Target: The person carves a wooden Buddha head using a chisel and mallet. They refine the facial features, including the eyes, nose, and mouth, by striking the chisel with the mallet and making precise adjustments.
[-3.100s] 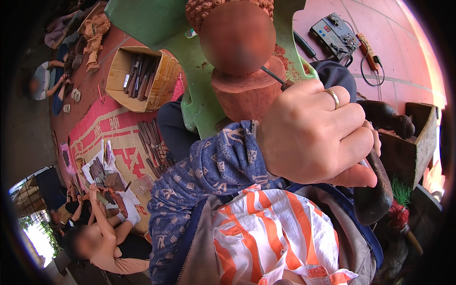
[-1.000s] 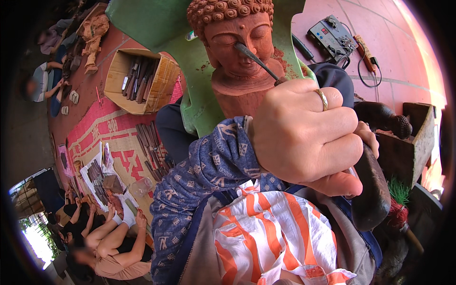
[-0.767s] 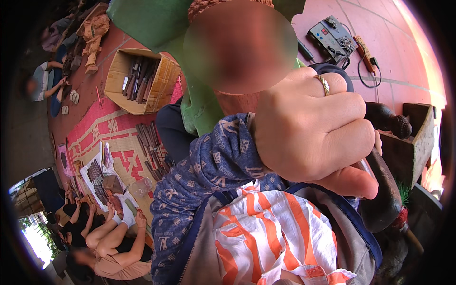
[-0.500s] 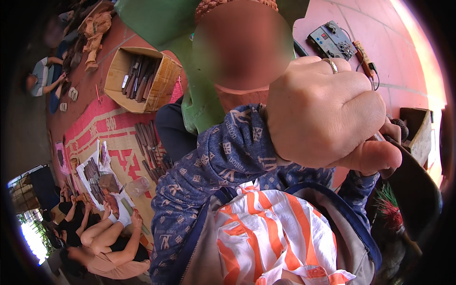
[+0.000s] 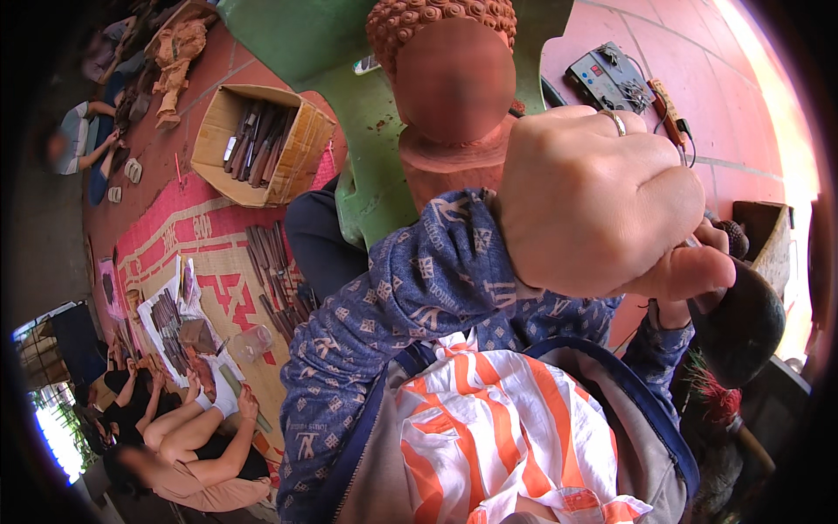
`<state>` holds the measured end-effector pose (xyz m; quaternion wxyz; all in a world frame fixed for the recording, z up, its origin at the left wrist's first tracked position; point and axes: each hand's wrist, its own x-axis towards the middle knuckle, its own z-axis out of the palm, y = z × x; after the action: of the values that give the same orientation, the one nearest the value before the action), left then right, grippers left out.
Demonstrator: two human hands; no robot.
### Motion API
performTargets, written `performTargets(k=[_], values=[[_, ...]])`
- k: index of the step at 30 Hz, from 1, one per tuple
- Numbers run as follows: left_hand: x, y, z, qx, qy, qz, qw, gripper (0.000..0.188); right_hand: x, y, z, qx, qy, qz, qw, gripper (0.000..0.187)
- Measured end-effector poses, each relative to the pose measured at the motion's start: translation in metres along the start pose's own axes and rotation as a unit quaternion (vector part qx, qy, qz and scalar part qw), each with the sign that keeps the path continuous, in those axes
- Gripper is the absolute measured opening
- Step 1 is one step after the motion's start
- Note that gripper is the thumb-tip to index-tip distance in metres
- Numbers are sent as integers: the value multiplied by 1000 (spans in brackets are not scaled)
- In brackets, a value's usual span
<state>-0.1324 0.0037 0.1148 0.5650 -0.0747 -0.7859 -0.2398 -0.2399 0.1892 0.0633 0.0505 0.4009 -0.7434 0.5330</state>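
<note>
My left hand [image 5: 602,205], with a ring on one finger, crosses in front of me to the right. It is closed around what looks like a chisel, most of it hidden in the fist. Just beyond the knuckles is a reddish-brown carved bust [image 5: 410,52] with curled hair, resting over a green plastic surface [image 5: 375,148]. A dark, rounded mallet [image 5: 742,327] is close beside my left thumb. Of my right hand [image 5: 674,313], mostly hidden behind the left, the wrist and some curled fingers show; it appears to grip the mallet.
At left, a cardboard box [image 5: 305,157] holds several dark-handled tools. More tools [image 5: 271,262] lie on a red-and-tan mat [image 5: 175,227]. People sit working on the far left. A grey electrical box [image 5: 602,74] and a power strip [image 5: 668,109] lie at the upper right; a red-bound brush [image 5: 724,402] is lower right.
The mallet has shifted up and looks shorter from here. The bust now shows more of its curled top and sits lower in view. My left fist has moved only slightly.
</note>
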Motion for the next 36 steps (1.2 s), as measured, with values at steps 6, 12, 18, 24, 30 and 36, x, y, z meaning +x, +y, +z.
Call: performTargets(k=[6,12,18,24,30,36], values=[[2,2,-5,-14,-30,-8,999,50,-5,6,-10,72,-27,18,997,23],[3,3,1,-2,-7,-19,1000,44,-7,35,-32,-25,-115,-83,990,45],[-2,16,-3,-4,2,6,1000,48,-16,12,-5,123,-17,0,992,24],[-14,34,-4,15,0,-31,999,50,-15,7,0,95,-69,-115,986,26],[-12,26,2,5,21,-10,1000,49,-22,15,11,70,-9,-157,985,20],[-12,17,1,10,16,3,1000,49,-16,11,12,36,-12,-128,991,19]])
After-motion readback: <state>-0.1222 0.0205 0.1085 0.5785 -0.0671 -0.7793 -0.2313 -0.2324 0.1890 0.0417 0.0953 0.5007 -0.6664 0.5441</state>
